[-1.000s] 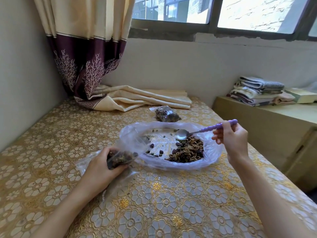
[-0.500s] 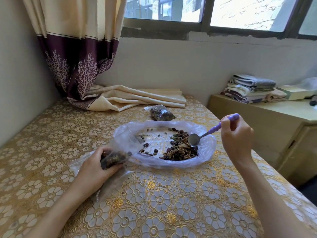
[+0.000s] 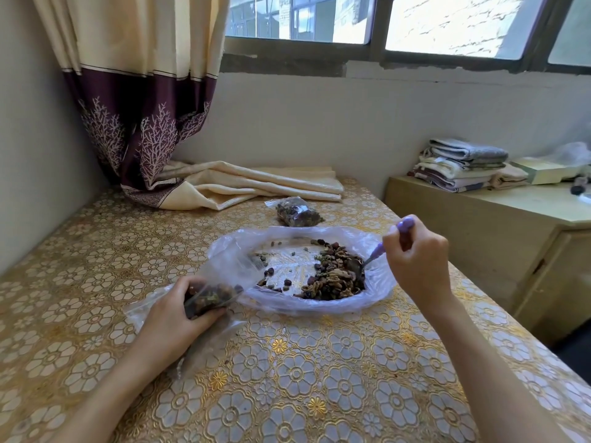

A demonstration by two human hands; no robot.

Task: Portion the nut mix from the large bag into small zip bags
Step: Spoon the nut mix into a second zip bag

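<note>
Burying spoon (image 3: 377,254) bowl, nut mix (image 3: 335,278) hides it.

spoon (image 3: 361,266) has dipped from above the bag into the nut mix (image 3: 335,276).

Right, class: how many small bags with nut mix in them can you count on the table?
2. One small bag is gripped by the left hand beside the large bag; a filled small bag lies behind the large bag, near the curtain. None seem hidden.
</note>
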